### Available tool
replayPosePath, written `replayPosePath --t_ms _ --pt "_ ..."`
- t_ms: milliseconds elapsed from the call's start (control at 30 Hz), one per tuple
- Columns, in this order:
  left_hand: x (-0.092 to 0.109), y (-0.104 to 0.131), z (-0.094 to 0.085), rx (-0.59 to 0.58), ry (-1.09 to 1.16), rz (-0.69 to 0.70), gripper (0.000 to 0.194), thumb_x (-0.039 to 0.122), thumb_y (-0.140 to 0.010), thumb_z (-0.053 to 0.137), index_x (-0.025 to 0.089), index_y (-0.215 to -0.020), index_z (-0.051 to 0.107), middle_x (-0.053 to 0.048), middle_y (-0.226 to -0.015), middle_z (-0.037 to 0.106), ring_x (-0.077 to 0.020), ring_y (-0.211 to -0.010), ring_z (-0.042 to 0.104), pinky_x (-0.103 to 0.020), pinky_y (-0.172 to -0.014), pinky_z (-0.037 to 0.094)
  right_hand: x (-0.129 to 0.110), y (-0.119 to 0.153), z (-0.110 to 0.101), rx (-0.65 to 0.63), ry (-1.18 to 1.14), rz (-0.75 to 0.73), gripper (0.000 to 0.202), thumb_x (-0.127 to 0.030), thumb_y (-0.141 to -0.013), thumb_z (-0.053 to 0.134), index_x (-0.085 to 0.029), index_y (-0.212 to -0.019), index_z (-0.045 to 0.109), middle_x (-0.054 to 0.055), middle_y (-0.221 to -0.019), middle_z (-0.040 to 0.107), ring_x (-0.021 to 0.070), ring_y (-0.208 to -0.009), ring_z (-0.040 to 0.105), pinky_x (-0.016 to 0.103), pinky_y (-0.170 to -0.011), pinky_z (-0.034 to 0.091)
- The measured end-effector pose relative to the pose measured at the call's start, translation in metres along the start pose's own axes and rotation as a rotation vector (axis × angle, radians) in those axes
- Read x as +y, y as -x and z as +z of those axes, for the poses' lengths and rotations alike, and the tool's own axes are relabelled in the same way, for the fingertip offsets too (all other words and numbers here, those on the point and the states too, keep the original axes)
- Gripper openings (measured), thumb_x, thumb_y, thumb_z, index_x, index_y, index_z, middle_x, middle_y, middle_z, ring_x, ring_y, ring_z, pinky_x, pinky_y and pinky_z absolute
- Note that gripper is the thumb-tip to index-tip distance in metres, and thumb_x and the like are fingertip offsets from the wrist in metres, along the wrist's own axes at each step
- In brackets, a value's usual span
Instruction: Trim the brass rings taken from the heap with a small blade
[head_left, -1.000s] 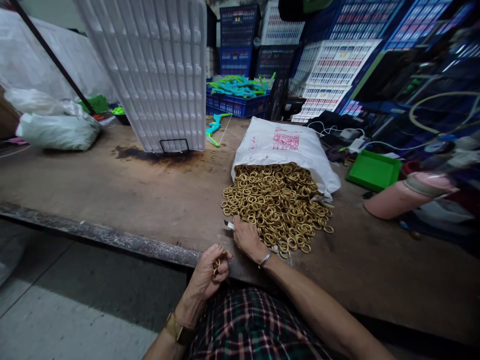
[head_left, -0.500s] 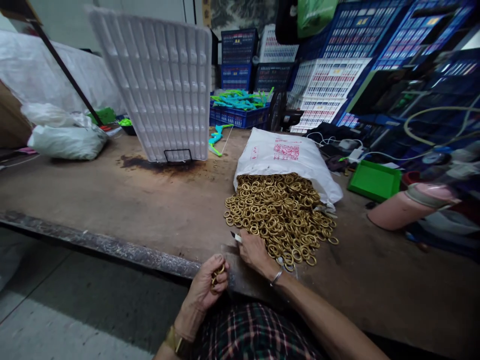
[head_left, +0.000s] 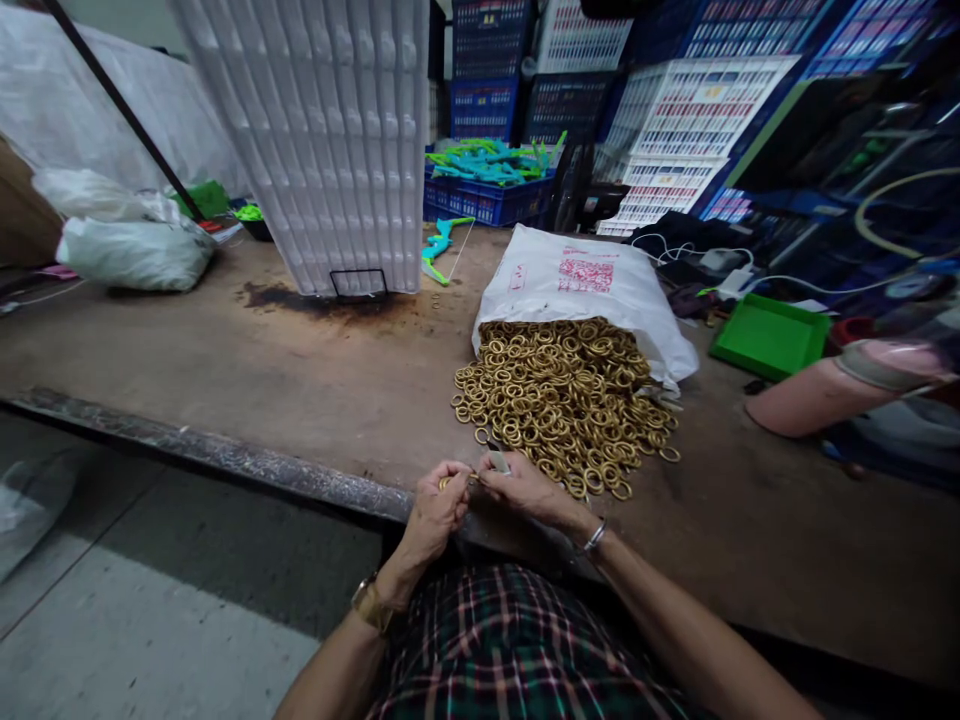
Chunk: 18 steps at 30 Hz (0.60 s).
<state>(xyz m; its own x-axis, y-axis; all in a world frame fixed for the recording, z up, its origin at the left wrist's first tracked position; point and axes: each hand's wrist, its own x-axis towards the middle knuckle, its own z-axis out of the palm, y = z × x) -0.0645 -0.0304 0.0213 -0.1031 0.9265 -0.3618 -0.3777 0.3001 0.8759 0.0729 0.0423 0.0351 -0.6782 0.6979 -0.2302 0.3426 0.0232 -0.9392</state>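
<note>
Over the worktop (head_left: 225, 370), our left hand (head_left: 430, 520) closes on rings (head_left: 445, 483); our right hand (head_left: 531, 492) pinches a blade (head_left: 499, 461), best angled clear.

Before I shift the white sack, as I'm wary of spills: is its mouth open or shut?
Open: gold-coloured rings spread from the white sack onto the table.

Round gold rings (head_left: 564, 405) lie loosely heaped at the mouth of a white sack (head_left: 547, 270), a small knife (head_left: 499, 461) tilted nearby.
</note>
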Motion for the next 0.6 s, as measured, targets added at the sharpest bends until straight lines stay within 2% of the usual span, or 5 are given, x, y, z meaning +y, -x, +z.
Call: replayPosePath --t_ms 133,233,467,600 --pt "-0.003 0.001 0.004 0.035 -0.012 0.023 0.034 0.046 -0.068 0.063 0.017 -0.077 0.048 0.009 -0.048 0.039 -0.0015 -0.035 0.029 -0.014 -0.033 0.019 0.004 -0.002 0.006 0.028 -0.048 0.051 0.024 -0.037 -0.079 0.044 -0.018 -0.064 0.046 -0.007 -0.05 0.042 0.0059 -0.043 0.033 0.018 -0.042 0.024" --pt "-0.005 0.0 0.006 0.044 -0.015 0.025 0.035 0.047 -0.068 0.063 0.017 -0.075 0.047 0.009 -0.047 0.039 -0.0015 -0.035 0.029 -0.014 -0.033 0.02 0.008 -0.005 0.01 0.07 0.002 0.092 0.026 -0.038 -0.08 0.044 -0.018 -0.062 0.045 -0.006 -0.049 0.044 0.0058 -0.042 0.033 0.018 -0.042 0.024" --pt "-0.011 -0.001 0.008 0.015 0.075 -0.073 0.039 0.052 -0.067 0.062 0.018 -0.072 0.043 0.009 -0.051 0.04 -0.0012 -0.035 0.028 -0.014 -0.033 0.015 0.02 -0.013 0.015 0.174 0.118 0.021 0.027 -0.036 -0.078 0.041 -0.018 -0.058 0.046 -0.004 -0.051 0.046 0.0084 -0.049 0.039 0.02 -0.048 0.029" --pt "-0.013 -0.007 0.007 0.013 0.041 -0.083 0.043 0.057 -0.065 0.061 0.017 -0.071 0.046 0.009 -0.048 0.04 -0.0015 -0.034 0.028 -0.014 -0.032 0.016 0.031 -0.022 0.015 0.199 0.09 0.015 0.034 -0.045 -0.077 0.037 -0.019 -0.056 0.043 -0.004 -0.05 0.042 0.0096 -0.049 0.038 0.022 -0.049 0.029"
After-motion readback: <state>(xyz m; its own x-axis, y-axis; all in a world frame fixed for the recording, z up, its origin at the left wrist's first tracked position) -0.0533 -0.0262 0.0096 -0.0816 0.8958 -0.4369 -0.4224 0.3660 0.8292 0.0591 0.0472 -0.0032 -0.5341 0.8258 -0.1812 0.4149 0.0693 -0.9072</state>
